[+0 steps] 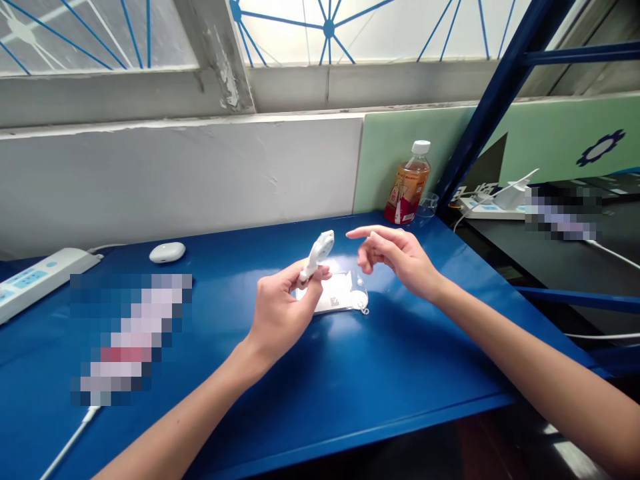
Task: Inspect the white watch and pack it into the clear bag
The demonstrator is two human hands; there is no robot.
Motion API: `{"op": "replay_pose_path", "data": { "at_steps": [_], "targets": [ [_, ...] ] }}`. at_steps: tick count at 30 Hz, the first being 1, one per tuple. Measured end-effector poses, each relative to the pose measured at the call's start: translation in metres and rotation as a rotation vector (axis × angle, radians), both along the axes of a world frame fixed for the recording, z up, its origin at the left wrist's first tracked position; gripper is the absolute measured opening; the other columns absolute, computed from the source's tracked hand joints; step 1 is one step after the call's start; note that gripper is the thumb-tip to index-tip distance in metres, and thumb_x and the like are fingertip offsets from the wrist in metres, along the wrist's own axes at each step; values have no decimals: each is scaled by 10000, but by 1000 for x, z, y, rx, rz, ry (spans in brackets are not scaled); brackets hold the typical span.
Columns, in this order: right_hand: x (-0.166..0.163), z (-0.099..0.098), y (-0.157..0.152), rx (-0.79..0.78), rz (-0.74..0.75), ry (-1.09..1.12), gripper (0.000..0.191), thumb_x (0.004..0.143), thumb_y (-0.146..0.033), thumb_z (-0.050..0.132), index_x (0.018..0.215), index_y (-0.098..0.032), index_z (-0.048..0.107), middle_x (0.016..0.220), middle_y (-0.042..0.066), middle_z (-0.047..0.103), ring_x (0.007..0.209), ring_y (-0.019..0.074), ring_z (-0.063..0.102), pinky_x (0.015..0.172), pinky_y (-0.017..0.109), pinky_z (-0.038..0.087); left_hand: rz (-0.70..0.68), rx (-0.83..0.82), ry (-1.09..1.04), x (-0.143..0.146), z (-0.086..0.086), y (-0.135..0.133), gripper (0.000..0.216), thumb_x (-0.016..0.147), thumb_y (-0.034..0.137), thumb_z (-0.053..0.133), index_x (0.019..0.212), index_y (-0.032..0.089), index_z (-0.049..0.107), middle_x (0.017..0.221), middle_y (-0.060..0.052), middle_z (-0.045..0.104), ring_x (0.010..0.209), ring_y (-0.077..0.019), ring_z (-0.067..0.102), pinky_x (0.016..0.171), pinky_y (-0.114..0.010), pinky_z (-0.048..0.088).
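My left hand (287,297) grips a small white object with a flat rounded head (321,251) between thumb and fingers, raised above the desk. Its exact kind does not show. To the right, my right hand (397,260) hovers with its index finger stretched toward that object, apart from it. The other fingers bend loosely, and nothing shows in them. Beneath both hands, a white card-like item in a clear sleeve (336,293) lies on the blue desk (370,387). A small ring or chain hangs at its right corner, and my left hand hides part of it.
A drink bottle (409,183) stands at the back right by a blue metal post (493,100). On the left lie a white earbud case (167,252), a power strip (47,277) and a blurred-out item (137,333) with a white cable. A wall borders the back.
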State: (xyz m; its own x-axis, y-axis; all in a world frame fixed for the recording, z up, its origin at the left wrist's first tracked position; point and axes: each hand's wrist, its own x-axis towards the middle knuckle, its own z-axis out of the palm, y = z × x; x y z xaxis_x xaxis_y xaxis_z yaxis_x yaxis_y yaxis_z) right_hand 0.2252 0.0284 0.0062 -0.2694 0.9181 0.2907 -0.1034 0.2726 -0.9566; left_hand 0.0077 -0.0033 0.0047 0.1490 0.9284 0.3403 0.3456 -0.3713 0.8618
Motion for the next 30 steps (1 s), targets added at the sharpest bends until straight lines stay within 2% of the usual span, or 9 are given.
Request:
{"op": "replay_pose_path", "data": {
  "at_steps": [3,6,9,12,13,16,18,24,30],
  "targets": [
    [1,-7,-9,11,39,-19,395,946,-491,551,1134,-173,688,641,-5,651,525,117,559,544,275,472,56,216,199,-1,-6,0,185,875,232,633,994,203,772,891,-37,769,786,-217,702,757,-301,520],
    [-5,-10,-17,28,93,-51,398,920,-480,600,1171,-180,676,690,8,682,553,122,592,545,270,492,37,415,370,-2,-15,2,282,875,195,597,1116,201,743,1006,-74,771,901,-252,717,926,-359,508],
    [-10,-11,-23,25,30,-108,291,870,-421,684,1033,-182,716,635,-10,648,535,115,592,511,241,475,-12,571,508,-2,-24,5,319,896,174,582,1193,157,698,1035,-115,765,892,-257,729,999,-412,497],
    [-10,-9,-21,35,-49,-146,218,823,-369,733,927,-177,726,598,-18,615,502,107,558,468,230,444,-59,691,520,-2,-28,9,362,926,161,565,1285,160,615,1116,-117,742,947,-245,722,983,-415,524],
    [-8,-8,-19,36,-75,-143,202,814,-353,734,906,-173,725,608,-13,621,502,107,552,467,233,446,-66,691,504,-2,-28,10,394,933,169,567,1327,170,574,1173,-117,720,1003,-246,709,978,-410,531],
    [1,-5,-9,47,-178,-116,139,808,-302,699,841,-167,706,620,-8,629,501,105,539,484,246,462,-84,557,512,-4,-27,14,546,928,240,603,1442,179,428,1389,-147,580,1229,-275,603,1017,-425,514],
    [8,-5,-2,47,-221,-132,107,809,-271,654,804,-169,686,582,-24,589,488,100,509,479,244,446,-133,476,563,-7,-26,17,604,913,302,634,1455,172,401,1445,-159,520,1317,-299,526,1074,-458,465],
    [16,-16,9,27,-162,-272,92,832,-240,567,827,-171,629,640,-31,543,522,93,466,502,246,394,-273,309,733,-16,-33,25,707,891,470,658,1458,154,379,1478,-177,481,1406,-335,405,1164,-556,312],
    [12,-21,7,44,-108,-370,101,845,-243,553,866,-179,629,718,-19,549,579,112,483,553,270,382,-337,207,727,-19,-40,31,712,895,525,644,1452,177,369,1457,-157,512,1383,-309,442,1188,-570,247]
  ]
}}
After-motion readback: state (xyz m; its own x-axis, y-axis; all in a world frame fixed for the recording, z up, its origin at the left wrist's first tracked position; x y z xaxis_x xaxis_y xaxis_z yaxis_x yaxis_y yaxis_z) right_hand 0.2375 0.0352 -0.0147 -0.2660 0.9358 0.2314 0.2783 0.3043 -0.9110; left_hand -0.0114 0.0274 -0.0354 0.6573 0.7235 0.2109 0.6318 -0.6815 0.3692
